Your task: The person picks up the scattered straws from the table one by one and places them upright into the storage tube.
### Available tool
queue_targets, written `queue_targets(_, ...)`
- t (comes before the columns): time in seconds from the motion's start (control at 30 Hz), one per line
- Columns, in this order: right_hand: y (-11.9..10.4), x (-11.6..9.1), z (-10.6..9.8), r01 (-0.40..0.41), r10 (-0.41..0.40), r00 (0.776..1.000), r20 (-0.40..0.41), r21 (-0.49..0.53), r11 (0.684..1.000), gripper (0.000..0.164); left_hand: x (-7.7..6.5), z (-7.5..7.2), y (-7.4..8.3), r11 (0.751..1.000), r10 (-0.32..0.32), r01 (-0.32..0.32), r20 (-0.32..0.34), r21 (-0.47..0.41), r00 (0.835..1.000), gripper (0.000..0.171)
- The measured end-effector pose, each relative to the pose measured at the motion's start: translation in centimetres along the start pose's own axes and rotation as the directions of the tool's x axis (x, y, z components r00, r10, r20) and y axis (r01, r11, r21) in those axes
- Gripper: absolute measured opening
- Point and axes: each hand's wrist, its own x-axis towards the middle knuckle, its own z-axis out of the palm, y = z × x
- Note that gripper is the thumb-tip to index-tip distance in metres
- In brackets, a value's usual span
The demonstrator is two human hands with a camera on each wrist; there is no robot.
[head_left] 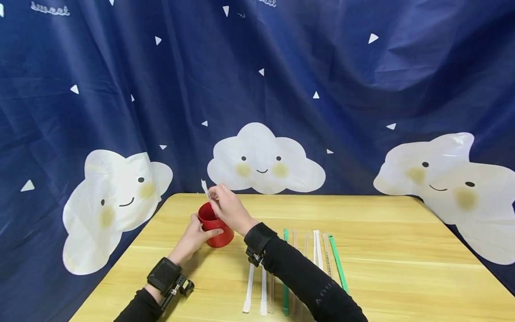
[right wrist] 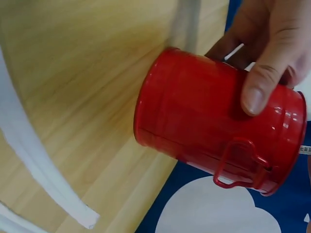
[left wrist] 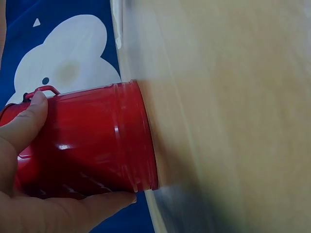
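Observation:
A small red metal bucket (head_left: 222, 239) with wire handles stands at the left of the table. My left hand (head_left: 194, 236) grips its side, thumb toward the front; in the left wrist view the bucket (left wrist: 87, 141) lies between thumb and fingers. Over its mouth, my right hand (head_left: 232, 209) pinches a white wrapped straw (head_left: 205, 188) with dark print. The straw's upper end sticks up past the fingers, while the lower end is hidden by the hand and the rim. In the right wrist view, only a printed bit of the straw (right wrist: 305, 150) shows beside the bucket (right wrist: 199, 107).
Several more wrapped straws lie in rows on the wooden table (head_left: 386, 250), partly under my right forearm: white straws (head_left: 249, 290), a green straw (head_left: 339, 264) and pale brown straws (head_left: 327, 257). Behind the table hangs a dark blue curtain (head_left: 346, 58) with white clouds.

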Motion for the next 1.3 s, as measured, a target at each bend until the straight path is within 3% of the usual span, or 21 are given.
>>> queue_targets(0.3,0.6,-0.5,1.1,-0.060,0.061,0.992,0.109,-0.011,0.998,0.020,0.0,0.0,0.0,1.000,0.006,-0.006,0.004,-0.010,1.000,0.086)
queue_targets(0.67,0.3,-0.5,1.6,-0.067,0.069,0.987,0.146,-0.020,0.998,0.015,0.0,-0.1,0.0,1.000,0.015,-0.015,0.000,-0.001,1.000,0.087)
queue_targets(0.9,0.4,-0.8,1.5,-0.100,0.095,0.980,0.177,0.018,0.995,0.024,0.2,0.1,0.0,0.999,0.049,-0.049,0.006,0.015,0.999,0.084)
queue_targets(1.13,0.8,-0.7,1.2,-0.126,0.111,0.969,0.223,0.052,0.991,0.033,0.5,0.1,0.1,0.994,0.090,-0.087,0.044,-0.064,0.995,0.085)
queue_targets(1.3,0.8,-0.9,0.5,-0.139,0.120,0.966,0.229,0.068,0.988,0.032,0.4,0.1,0.0,0.997,0.080,-0.079,0.044,-0.017,0.996,0.084)
